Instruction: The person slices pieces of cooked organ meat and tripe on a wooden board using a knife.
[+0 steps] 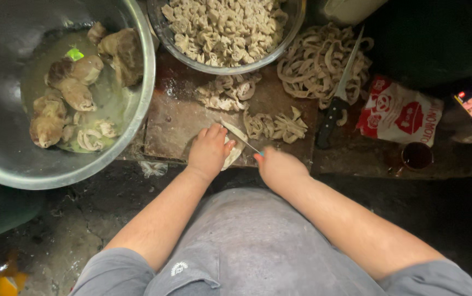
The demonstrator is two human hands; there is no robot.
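On a worn board [175,123], the left hand [209,151] is pressing flat, fingers together, on a pale strip [234,147] of tripe, while the right hand [277,167] is closing around a thin knife [242,140] laid across it. Cut pieces [275,126] are lying just beyond. Farther out, a bowl [225,33] is holding chopped tripe; a bigger bowl [6,153] is sitting left, and a second knife [339,93] is resting on uncut coils [313,60].

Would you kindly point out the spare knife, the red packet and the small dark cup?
spare knife [332,118], head view, on its black handle.
red packet [397,115], head view, on the middle of its printed face.
small dark cup [417,155], head view, on its dark inside.
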